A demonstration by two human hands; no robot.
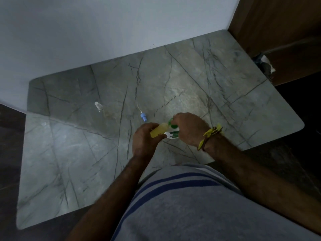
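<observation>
As the person stood over the grey veined table (225, 84), both hands were at work just above its near edge, right of centre. The left hand (147, 138) had its fingers and thumb wrapped round a small yellow bottle (159, 130), which lay tilted, almost on its side, with its upper end pointing towards the other hand. The right hand (189, 129) was curled over a green-and-white container (172, 133), fingers bent down round its green top (171, 121). Exactly how those fingertips pinched it could not be told, since the back of the hand hid them.

Bottle and container sat hard up against each other between the two hands; whether the container's base rested on the table or hung just above it was not clear. A yellow thread band (211, 134) was tied at the right wrist.

Further out on the table, just beyond the left hand, a blue pump head (143, 117) lay flat with its thin white tube (139, 107) trailing away towards the wall (104, 32). Well to the left of that lay a small clear bottle (99, 106) with a white cap. At the bottom, a grey shirt with blue stripes (173, 197) filled the view.
</observation>
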